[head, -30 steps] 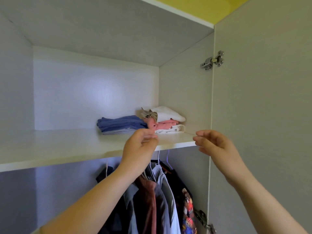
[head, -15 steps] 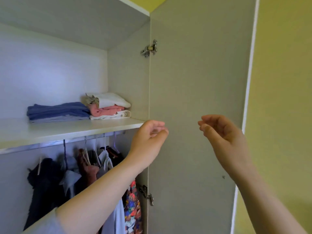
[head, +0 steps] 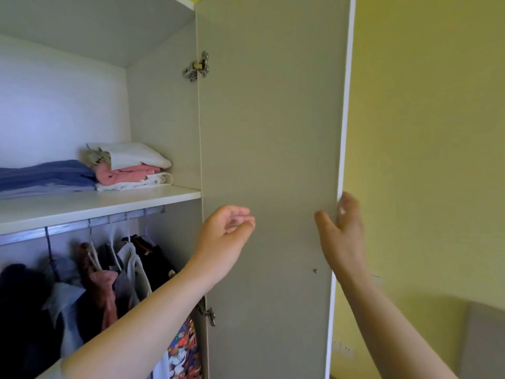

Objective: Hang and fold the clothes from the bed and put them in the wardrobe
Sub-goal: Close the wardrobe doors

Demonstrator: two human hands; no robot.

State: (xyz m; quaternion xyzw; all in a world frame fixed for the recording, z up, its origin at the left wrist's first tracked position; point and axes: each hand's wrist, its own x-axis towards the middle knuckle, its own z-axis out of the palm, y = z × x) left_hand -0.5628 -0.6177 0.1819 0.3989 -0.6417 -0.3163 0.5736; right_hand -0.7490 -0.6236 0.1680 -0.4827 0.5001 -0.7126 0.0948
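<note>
My right hand (head: pixel 341 236) grips the free edge of the wardrobe door (head: pixel 267 132), thumb on the inner face and fingers curled round the outside. My left hand (head: pixel 226 236) hangs loosely curled in front of the door's inner face and holds nothing.

The clothes are inside the wardrobe (head: pixel 164 119). The folded clothes (head: pixel 131 165) sit in a white, pink and blue stack on the shelf (head: pixel 95 201), up against the right-hand side wall. The hanging clothes (head: pixel 109 277) are on the rail (head: pixel 68 228) just under it.

If I swing the door shut from here, I think the main risk is my own left hand. It is between the door and the opening, near the hinge side, and could be caught. The printed garment (head: pixel 185 351) by the lower hinge (head: pixel 209 314) hangs very close to the door line, so I could trap its cloth there. A hard swing might also jolt the stack, whose top white piece lies a little askew. My fingers on the outer edge could be nipped if another door meets this one, though I cannot see one.

The door is flat, smooth and pale grey with a white edge, so I expect it to be slippery without a handle. The upper hinge (head: pixel 196 67) is bright metal. Beyond the door is a yellow wall (head: pixel 423 132), with a socket (head: pixel 344 348) low down and a grey padded shape (head: pixel 483 337) I cannot identify.
</note>
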